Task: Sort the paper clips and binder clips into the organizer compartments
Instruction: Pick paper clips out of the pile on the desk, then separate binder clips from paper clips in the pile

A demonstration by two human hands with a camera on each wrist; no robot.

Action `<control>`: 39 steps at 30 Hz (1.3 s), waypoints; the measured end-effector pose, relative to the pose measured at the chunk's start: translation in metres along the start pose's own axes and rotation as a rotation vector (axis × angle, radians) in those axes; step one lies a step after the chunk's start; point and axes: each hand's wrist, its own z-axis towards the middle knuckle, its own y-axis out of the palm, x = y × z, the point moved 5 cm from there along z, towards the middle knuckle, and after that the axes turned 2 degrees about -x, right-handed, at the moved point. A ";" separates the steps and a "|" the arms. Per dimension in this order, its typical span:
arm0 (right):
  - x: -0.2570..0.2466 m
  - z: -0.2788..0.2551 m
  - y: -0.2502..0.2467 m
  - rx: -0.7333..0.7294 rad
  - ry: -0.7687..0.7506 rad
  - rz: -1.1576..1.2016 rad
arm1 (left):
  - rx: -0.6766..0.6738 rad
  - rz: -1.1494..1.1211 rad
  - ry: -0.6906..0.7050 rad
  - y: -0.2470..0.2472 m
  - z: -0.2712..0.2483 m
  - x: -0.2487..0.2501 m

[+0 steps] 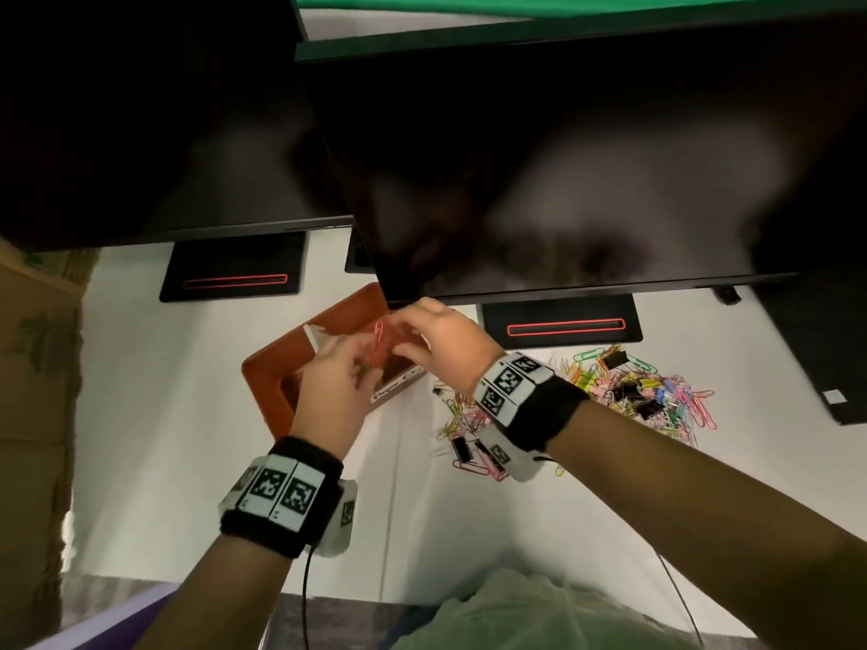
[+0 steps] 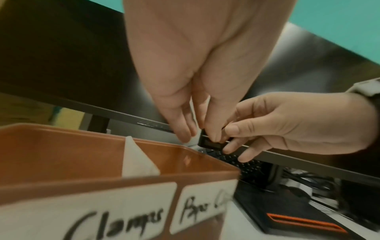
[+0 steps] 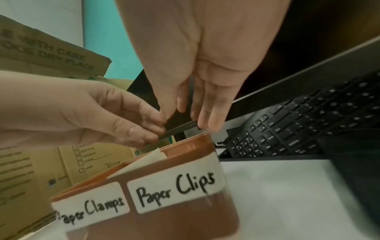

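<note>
Both hands meet over the brown organizer [image 1: 262, 368]. Its white divider [image 1: 316, 333] splits it, and its labels read "Paper Clamps" [image 3: 90, 206] and "Paper Clips" [image 3: 174, 190]. A pink paper clip [image 1: 377, 342] stands upright between the two sets of fingertips. My left hand [image 1: 361, 363] pinches its lower end and my right hand [image 1: 401, 335] pinches near its top. In the left wrist view a small dark piece [image 2: 211, 142] sits at those fingertips; what it is cannot be told. The mixed pile of coloured paper clips and black binder clips [image 1: 633, 391] lies right of the organizer.
Two dark monitors [image 1: 563, 157] overhang the back of the white table, with black stands [image 1: 563, 326] under them. A keyboard [image 3: 298, 121] lies behind the organizer. Cardboard boxes [image 1: 33, 368] stand at the left. A black device [image 1: 821, 344] sits at the far right.
</note>
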 end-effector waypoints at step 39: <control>0.097 -0.190 0.059 -0.515 0.199 -0.068 | -0.246 0.134 -0.088 0.118 -0.063 -0.045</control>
